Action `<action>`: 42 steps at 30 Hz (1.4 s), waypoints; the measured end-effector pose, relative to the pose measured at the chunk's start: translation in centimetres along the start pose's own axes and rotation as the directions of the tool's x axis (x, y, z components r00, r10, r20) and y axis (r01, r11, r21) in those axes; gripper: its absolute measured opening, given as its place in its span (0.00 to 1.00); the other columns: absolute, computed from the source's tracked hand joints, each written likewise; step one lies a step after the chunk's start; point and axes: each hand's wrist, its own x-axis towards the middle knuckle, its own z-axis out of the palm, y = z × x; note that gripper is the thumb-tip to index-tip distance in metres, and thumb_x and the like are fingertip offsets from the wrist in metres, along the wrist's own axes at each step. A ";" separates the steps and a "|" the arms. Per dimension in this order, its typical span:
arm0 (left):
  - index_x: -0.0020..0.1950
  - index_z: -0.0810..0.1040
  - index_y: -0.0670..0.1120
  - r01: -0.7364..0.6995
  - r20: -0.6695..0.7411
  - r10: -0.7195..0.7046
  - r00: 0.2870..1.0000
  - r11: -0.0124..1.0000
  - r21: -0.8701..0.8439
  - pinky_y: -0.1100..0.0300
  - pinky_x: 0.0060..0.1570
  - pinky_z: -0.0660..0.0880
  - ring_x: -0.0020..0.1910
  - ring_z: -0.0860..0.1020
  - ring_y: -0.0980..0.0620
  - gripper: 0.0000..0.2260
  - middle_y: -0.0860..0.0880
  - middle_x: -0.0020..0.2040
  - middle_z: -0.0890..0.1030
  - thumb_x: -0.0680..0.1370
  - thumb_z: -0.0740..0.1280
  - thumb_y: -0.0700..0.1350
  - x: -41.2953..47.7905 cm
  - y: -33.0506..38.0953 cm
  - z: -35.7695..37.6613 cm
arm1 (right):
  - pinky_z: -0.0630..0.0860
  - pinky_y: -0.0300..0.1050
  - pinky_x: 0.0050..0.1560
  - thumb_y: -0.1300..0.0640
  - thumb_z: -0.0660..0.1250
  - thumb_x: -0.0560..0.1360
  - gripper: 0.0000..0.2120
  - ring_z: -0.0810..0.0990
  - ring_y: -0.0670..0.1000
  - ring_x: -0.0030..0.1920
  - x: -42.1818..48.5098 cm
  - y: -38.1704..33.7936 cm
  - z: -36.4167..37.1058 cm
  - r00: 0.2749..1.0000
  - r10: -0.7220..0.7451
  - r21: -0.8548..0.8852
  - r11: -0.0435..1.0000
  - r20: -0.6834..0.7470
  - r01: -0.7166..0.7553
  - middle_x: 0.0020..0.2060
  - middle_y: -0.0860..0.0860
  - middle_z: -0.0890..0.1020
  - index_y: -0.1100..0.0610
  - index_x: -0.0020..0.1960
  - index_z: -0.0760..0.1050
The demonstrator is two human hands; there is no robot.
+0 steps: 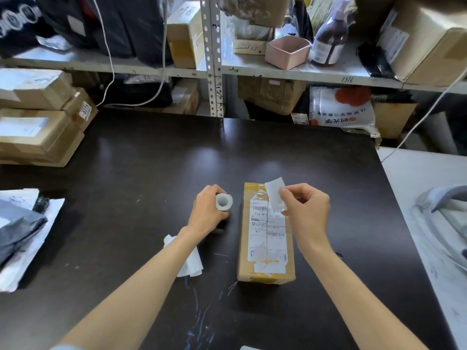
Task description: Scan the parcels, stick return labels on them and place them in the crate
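**Brown parcel lies lengthwise on the dark table, a label held above it**

Cardboard is the material of the parcel (265, 233), a long brown box that lies flat on the dark table (151, 160), a little to the right of the middle. Its long axis runs from 6 o'clock to 12 o'clock, with one short end toward the person and the other toward the shelves (151, 68). On its top face there is a white shipping label (267, 231) with barcodes; the printed text reads upright from the person's side.

The right hand (305, 210) is at 3 o'clock of the far end of the parcel. Its thumb and fingers are pinched together on a small white return label (274, 192), which stands tilted above the far end of the box. I cannot tell if the label touches the box.

The left hand (208, 210) is at 9 o'clock of the parcel, just beside it and apart from the right hand. It is closed around a small white label roll (223, 202), whose open core faces up toward the camera.

A strip of white backing paper (190, 258) lies on the table at 7 o'clock of the parcel, partly under the left forearm. Grey mailer bags (17, 231) lie at the left edge of the table, and cardboard boxes (38, 122) are stacked at 10 o'clock.
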 end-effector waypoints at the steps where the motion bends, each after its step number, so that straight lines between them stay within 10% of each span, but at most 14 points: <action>1: 0.51 0.76 0.45 0.027 0.016 -0.027 0.999 1.000 0.009 0.53 0.50 0.76 0.49 0.78 0.47 0.15 0.48 0.50 0.78 0.68 0.77 0.40 0.2 -0.2 0.4 | 0.83 0.45 0.37 0.57 0.71 0.74 0.02 0.82 0.42 0.38 -0.1 0.1 0.1 1.000 -0.004 -0.010 1.000 0.000 0.004 0.34 0.44 0.83 0.54 0.43 0.82; 5: 0.62 0.73 0.45 0.045 0.080 -0.047 0.996 0.999 0.028 0.57 0.58 0.72 0.57 0.75 0.48 0.23 0.47 0.58 0.73 0.69 0.77 0.42 0.3 0.9 0.1 | 0.79 0.39 0.34 0.57 0.71 0.74 0.03 0.82 0.41 0.38 0.0 0.1 0.3 1.000 -0.006 -0.028 1.000 0.023 0.006 0.33 0.42 0.82 0.52 0.41 0.81; 9: 0.59 0.75 0.48 -0.329 -0.277 0.288 0.917 0.937 -0.114 0.65 0.54 0.72 0.55 0.73 0.55 0.17 0.53 0.55 0.75 0.71 0.72 0.46 -2.1 5.3 -1.2 | 0.78 0.40 0.34 0.58 0.71 0.73 0.04 0.82 0.42 0.36 0.3 0.0 0.6 1.000 0.025 -0.062 0.998 0.006 -0.024 0.33 0.44 0.82 0.53 0.40 0.81; 12: 0.56 0.76 0.50 -0.541 -0.101 0.556 0.825 0.829 0.140 0.69 0.44 0.70 0.50 0.73 0.58 0.19 0.55 0.52 0.75 0.68 0.73 0.55 -4.2 7.8 -0.4 | 0.80 0.45 0.36 0.61 0.70 0.71 0.05 0.80 0.46 0.34 0.4 -0.2 1.1 0.994 0.112 -0.024 0.993 0.002 -0.112 0.31 0.49 0.82 0.56 0.37 0.81; 17: 0.48 0.80 0.44 -0.531 -0.119 0.555 0.823 0.827 0.184 0.65 0.43 0.74 0.44 0.80 0.52 0.10 0.49 0.46 0.82 0.70 0.77 0.41 -4.5 8.3 0.7 | 0.77 0.36 0.28 0.64 0.68 0.71 0.05 0.82 0.52 0.36 0.1 -0.3 1.1 0.945 0.320 0.171 0.929 0.069 -0.328 0.33 0.56 0.82 0.65 0.39 0.79; 21: 0.45 0.81 0.45 -0.295 -0.160 0.260 0.952 0.919 -0.260 0.64 0.43 0.78 0.40 0.81 0.57 0.02 0.54 0.41 0.83 0.75 0.73 0.40 -4.3 8.5 0.0 | 0.79 0.40 0.37 0.57 0.72 0.72 0.06 0.85 0.50 0.40 0.1 -0.5 0.3 0.912 0.314 0.390 0.830 0.263 -0.398 0.37 0.52 0.85 0.59 0.46 0.81; 26: 0.46 0.82 0.43 0.034 0.073 0.025 0.997 0.709 -0.705 0.62 0.41 0.79 0.40 0.83 0.52 0.02 0.46 0.42 0.85 0.76 0.72 0.41 -3.8 10.1 -1.3 | 0.80 0.46 0.45 0.43 0.62 0.75 0.19 0.83 0.51 0.47 -1.3 0.1 0.1 0.861 0.231 0.574 0.664 0.453 -0.480 0.49 0.54 0.85 0.55 0.53 0.82; 30: 0.49 0.82 0.42 0.305 0.281 -0.131 0.951 0.555 -0.774 0.65 0.34 0.77 0.38 0.83 0.52 0.06 0.47 0.43 0.85 0.78 0.70 0.44 -4.3 9.8 -1.5 | 0.80 0.44 0.38 0.58 0.65 0.78 0.06 0.82 0.53 0.39 -1.3 -0.1 -0.4 0.935 0.169 0.417 0.860 0.311 -0.294 0.42 0.54 0.85 0.59 0.50 0.80; 35: 0.46 0.81 0.44 0.239 0.196 -0.146 0.970 0.743 -0.626 0.69 0.29 0.74 0.33 0.82 0.57 0.06 0.48 0.42 0.84 0.78 0.69 0.46 -4.8 9.3 -1.1 | 0.77 0.37 0.30 0.60 0.70 0.76 0.02 0.82 0.48 0.32 -2.2 -0.1 -1.4 0.981 -0.007 0.204 0.978 0.192 -0.033 0.36 0.48 0.84 0.57 0.45 0.80; 42: 0.37 0.74 0.50 -0.095 0.025 0.100 0.995 0.981 -0.167 0.72 0.32 0.69 0.31 0.74 0.59 0.10 0.55 0.34 0.75 0.77 0.69 0.46 -7.8 8.0 -0.5 | 0.75 0.36 0.28 0.60 0.72 0.74 0.02 0.80 0.47 0.27 -4.2 1.4 -3.0 0.970 0.131 -0.035 0.991 0.206 -0.126 0.29 0.50 0.82 0.59 0.44 0.82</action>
